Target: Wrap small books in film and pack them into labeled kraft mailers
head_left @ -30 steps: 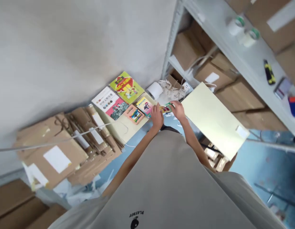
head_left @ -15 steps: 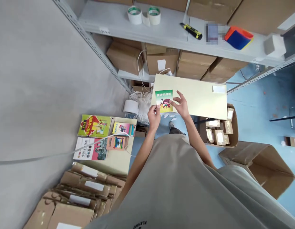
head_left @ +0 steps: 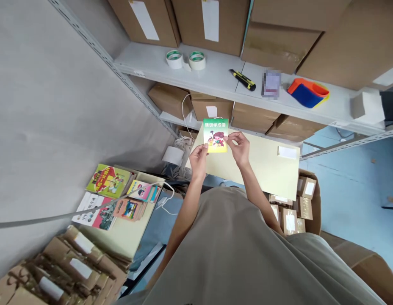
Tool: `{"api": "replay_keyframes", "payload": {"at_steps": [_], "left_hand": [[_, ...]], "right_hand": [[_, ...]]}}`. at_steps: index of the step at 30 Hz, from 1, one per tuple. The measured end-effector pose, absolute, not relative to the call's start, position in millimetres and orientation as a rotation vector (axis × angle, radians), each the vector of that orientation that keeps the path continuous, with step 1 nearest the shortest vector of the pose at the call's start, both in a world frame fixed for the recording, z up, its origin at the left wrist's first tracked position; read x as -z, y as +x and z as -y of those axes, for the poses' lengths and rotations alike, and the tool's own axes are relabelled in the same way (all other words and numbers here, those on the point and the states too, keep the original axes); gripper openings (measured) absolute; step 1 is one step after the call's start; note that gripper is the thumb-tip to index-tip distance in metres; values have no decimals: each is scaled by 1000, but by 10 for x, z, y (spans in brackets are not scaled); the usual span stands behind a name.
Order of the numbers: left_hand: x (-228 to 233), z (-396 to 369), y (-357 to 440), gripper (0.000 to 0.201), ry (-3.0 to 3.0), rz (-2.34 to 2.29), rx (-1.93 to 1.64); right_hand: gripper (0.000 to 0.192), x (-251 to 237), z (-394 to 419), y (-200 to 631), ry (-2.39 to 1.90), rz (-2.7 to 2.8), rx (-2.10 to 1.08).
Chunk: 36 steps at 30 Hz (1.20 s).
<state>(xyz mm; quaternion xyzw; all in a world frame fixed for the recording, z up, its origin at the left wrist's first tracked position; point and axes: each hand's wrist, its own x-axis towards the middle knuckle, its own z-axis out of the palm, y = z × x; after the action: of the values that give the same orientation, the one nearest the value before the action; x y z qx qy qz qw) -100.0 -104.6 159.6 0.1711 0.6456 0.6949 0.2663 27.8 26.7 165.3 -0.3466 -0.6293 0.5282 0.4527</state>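
A small book with a green, white and yellow cover, Chinese characters and cartoon figures is held upright before me, cover facing me. My left hand pinches its lower left corner, thumb on the front. At its right edge, my right hand grips with thumb and fingertips, the fingers curled together. Below and beyond the book lies the pale yellow tabletop, with a white label-like piece on its right part.
A grey shelf carries tape rolls, a yellow-black utility knife and cardboard boxes. On the left, a side table bears several books. Flattened cartons stand lower left. A carton of small boxes sits at right.
The view has tilted up, showing more of the upper shelf. My right hand's raised fingers have curled in at the book's edge. The book stays in both hands.
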Motion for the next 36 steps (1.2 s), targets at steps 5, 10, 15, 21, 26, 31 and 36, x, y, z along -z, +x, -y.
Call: {"api": "replay_keyframes", "payload": {"at_steps": [5,10,15,21,26,31,36], "left_hand": [[-1728,871,-821,55,500,-1792,-1816],[-1740,749,-768,54,464,-1834,-1814],[-1676,634,-632,50,435,-1824,-1847],[-1661,651,-478,48,391,-1834,-1786],[-1655,716,-416,47,347,-1839,-1733],[-1698,784,-375,56,339,-1826,-1770],[-1760,855,-333,61,335,-1760,-1772]], "right_hand": [[34,-1600,-483,340,-879,1660,-1255],[30,-1519,-640,342,-841,1736,-1223],[32,-1482,-749,447,-827,1732,-1208],[34,-1450,-743,537,-850,1754,-1211],[30,-1420,-635,587,-923,1744,-1260],[29,-1481,-488,676,-956,1600,-1329],[29,-1590,-379,755,-954,1539,-1259]]}}
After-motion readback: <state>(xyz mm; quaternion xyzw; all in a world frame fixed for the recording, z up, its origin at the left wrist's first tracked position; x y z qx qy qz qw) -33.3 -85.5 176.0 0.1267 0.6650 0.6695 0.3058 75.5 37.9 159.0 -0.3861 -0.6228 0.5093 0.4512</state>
